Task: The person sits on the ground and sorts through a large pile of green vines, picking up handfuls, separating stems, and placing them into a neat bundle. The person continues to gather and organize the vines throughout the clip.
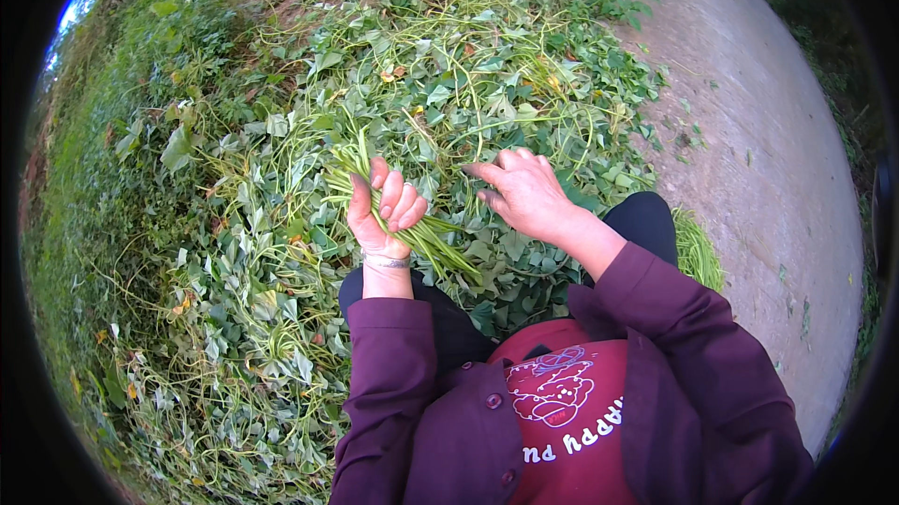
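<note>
A bundle of thin green leaf stems is gripped in my left hand, whose fingers wrap around its middle. The stems' ends stick out above the thumb and below the little finger. To the right, my right hand hovers over the vines with thumb and forefinger apart. Nothing shows between those two fingers; the other fingers are partly hidden behind the hand. Near the forefinger tip hangs a pale green vine stem; whether it touches cannot be told. Beneath both hands lies a heap of cut leafy vines, probably sweet potato.
A concrete path runs along the right. Beside my right knee, a pile of green stems rests at the path's edge, partly hidden by my leg. Grass and weeds grow on the left.
</note>
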Tool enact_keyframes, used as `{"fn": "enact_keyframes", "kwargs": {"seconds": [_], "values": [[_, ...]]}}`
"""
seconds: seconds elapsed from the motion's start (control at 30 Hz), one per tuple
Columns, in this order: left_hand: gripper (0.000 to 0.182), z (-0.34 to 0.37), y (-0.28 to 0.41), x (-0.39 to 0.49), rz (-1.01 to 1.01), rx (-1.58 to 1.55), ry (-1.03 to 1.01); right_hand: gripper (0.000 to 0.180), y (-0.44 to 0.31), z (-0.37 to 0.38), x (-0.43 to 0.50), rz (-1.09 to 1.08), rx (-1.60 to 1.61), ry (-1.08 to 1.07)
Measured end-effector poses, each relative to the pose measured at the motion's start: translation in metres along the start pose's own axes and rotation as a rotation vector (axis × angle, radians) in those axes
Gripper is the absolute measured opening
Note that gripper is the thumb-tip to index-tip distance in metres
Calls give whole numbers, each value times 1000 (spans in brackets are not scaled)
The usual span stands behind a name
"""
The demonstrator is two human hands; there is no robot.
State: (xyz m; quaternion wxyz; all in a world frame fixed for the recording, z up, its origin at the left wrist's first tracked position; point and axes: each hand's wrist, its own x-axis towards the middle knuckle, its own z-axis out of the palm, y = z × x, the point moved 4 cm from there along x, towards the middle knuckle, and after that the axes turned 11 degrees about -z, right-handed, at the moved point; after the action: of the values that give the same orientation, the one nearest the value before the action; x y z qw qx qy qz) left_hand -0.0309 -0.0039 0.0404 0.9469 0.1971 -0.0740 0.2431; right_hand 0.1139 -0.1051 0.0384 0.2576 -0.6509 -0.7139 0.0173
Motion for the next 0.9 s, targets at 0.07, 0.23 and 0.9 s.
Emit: {"fn": "enact_keyframes", "kwargs": {"seconds": [0.07,0.23,0.9], "values": [[29,0,-1,1,-9,17,-5,39,-8,6,1,-172,272,-12],[29,-1,-1,2,-4,13,2,30,-21,20,1,-244,548,-341],[30,-6,5,0,18,54,28,24,-10,16,-13,351,1504,-360]]}}
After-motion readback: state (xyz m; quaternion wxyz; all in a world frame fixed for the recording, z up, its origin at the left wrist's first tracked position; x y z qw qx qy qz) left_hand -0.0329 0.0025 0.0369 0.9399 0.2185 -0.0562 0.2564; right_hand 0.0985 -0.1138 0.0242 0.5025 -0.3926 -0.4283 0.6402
